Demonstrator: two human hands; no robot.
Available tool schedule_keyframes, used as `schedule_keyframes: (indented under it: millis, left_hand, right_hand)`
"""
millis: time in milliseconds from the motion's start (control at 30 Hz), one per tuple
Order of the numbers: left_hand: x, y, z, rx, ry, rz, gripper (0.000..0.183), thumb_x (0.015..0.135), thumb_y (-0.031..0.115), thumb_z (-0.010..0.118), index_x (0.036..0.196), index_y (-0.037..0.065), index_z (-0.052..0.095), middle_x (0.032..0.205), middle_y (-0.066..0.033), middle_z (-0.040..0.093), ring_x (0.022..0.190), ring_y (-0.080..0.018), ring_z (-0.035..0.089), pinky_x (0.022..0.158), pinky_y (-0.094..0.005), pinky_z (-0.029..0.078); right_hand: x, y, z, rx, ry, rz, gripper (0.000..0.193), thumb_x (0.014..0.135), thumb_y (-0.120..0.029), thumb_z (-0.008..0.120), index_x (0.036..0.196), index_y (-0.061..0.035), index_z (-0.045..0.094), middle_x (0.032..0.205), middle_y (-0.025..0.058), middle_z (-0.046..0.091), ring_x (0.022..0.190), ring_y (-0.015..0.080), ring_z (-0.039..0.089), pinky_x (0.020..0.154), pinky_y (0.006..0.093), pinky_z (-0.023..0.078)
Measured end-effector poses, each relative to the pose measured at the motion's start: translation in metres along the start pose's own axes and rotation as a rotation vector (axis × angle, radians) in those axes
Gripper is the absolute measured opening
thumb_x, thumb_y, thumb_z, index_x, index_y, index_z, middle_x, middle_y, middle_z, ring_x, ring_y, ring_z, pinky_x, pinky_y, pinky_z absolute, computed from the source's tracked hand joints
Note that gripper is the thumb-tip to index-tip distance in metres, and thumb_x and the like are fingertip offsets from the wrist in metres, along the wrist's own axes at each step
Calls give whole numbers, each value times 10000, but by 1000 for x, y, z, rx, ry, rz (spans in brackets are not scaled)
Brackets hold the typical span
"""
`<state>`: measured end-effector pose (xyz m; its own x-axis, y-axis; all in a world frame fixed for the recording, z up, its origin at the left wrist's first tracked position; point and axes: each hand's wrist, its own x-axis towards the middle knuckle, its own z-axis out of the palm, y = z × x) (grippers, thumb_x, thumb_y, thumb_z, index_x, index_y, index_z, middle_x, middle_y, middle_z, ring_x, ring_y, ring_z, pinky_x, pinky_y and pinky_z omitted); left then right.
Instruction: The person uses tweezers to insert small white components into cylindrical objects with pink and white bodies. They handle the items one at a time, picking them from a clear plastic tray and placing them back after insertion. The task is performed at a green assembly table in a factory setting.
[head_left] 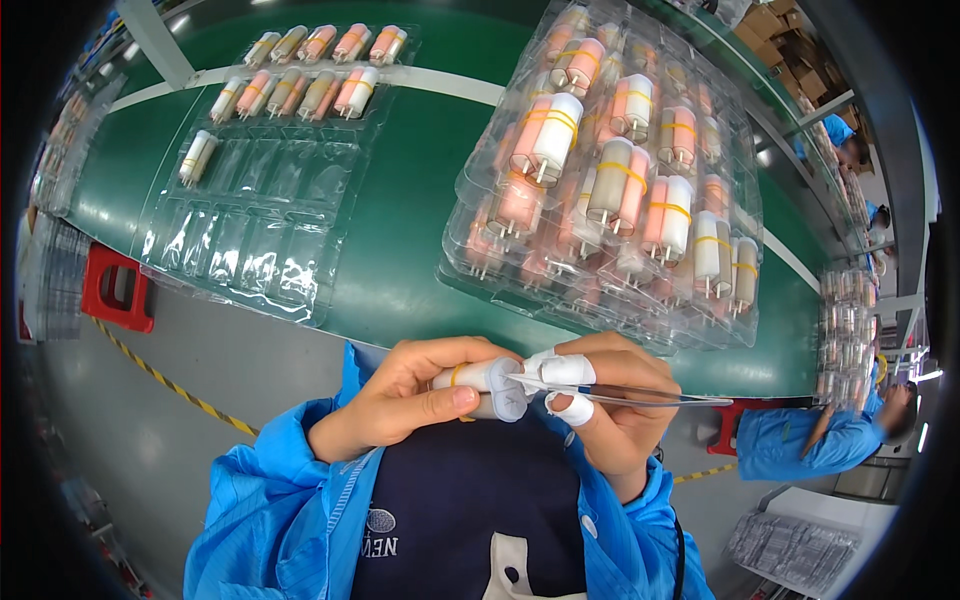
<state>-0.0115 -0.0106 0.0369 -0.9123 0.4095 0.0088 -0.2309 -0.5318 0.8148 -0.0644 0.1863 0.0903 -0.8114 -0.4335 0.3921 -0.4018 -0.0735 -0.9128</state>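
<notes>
My left hand [405,398] is closed around a banded pair of small cylinders [478,376], one white and one greyish, tied with a yellow rubber band. Their pale end faces right. In my right hand [628,415] I grip metal tweezers [650,396], with the handle end pointing right. The tweezer tips meet the pale end of the pair, or hover just in front of it; I cannot tell which. White wraps [572,408] cover some fingertips of my right hand. Both hands are close to my chest, at the near edge of the green table [400,250].
A clear tray [265,245] at left holds banded pairs in its far rows, with bare pockets nearer me. Stacked clear trays [470,265] full of pink, white and grey pairs stand at right. Red stools [122,290] are below the table; a person in blue [810,440] is at far right.
</notes>
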Motion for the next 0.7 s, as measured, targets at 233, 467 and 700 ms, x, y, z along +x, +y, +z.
schedule_keyframes:
  millis: [233, 467, 700]
  left_hand:
    - [-1, -2, -1, -26, -7, -5, 440, 937, 277, 574, 1248, -34, 543, 975, -42, 604, 754, -71, 491, 677, -220, 407]
    - [-1, -2, 1, -36, -1, -9, 452, 936, 278, 571, 1249, -46, 533, 977, -47, 606, 749, -70, 489, 673, -221, 411]
    - [-3, 3, 0, -36, 17, -83, 545, 909, 336, 589, 1213, -110, 511, 1082, -147, 593, 965, -164, 575, 781, -266, 454]
  right_hand:
    - [-3, 4, 0, 29, 5, 19, 234, 741, -12, 743, 967, 17, 691, 887, 162, 695, 761, 214, 685, 642, 290, 541]
    - [-4, 4, 2, 60, 19, 24, 233, 745, -3, 742, 971, 19, 691, 895, 160, 695, 778, 214, 683, 660, 293, 541]
    - [-3, 5, 2, 40, 8, 20, 226, 750, 9, 732, 973, 12, 692, 901, 162, 695, 790, 218, 685, 673, 294, 541]
